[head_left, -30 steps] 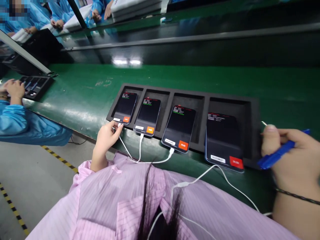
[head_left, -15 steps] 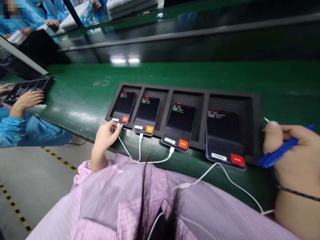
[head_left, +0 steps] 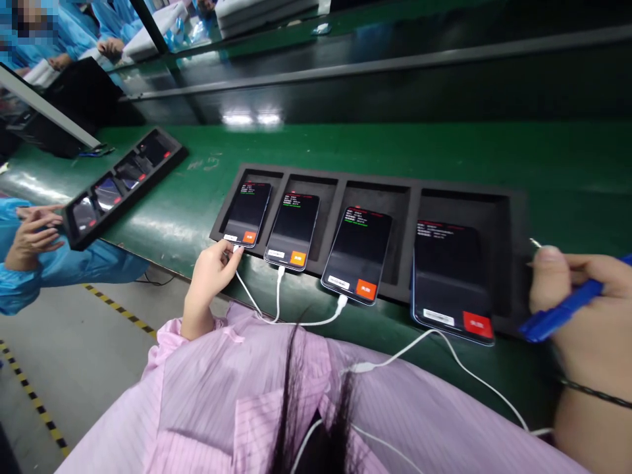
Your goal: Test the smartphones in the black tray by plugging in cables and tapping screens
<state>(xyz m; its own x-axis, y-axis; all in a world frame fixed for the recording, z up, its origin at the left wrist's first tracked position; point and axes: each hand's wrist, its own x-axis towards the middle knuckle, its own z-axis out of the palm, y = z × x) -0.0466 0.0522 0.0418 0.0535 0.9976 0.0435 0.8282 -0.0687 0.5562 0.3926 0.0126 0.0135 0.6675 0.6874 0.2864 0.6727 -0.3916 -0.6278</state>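
My left hand (head_left: 214,270) pinches the white cable plug (head_left: 237,249) at the lower end of the leftmost phone (head_left: 249,214). That phone lies in a black tray (head_left: 518,263) with a second phone (head_left: 293,230), a third phone (head_left: 358,253) and a rightmost phone (head_left: 451,280). White plugs meet the second and third phones; no plug shows at the rightmost one. My right hand (head_left: 587,309) is closed around a blue pen (head_left: 563,309), beside the tray's right end. A thin metal tip (head_left: 536,243) sticks out past the thumb; what it belongs to is hidden.
A loose white connector (head_left: 363,367) lies on my lap, its cable running right. At the left, a co-worker's hands (head_left: 34,237) are at a second black tray (head_left: 126,184) of phones, tilted on the green bench (head_left: 207,141). A raised ledge (head_left: 345,69) runs behind.
The co-worker's tray at the left has moved right and further onto the bench, turned at an angle. My hands keep their places; the view has shifted slightly.
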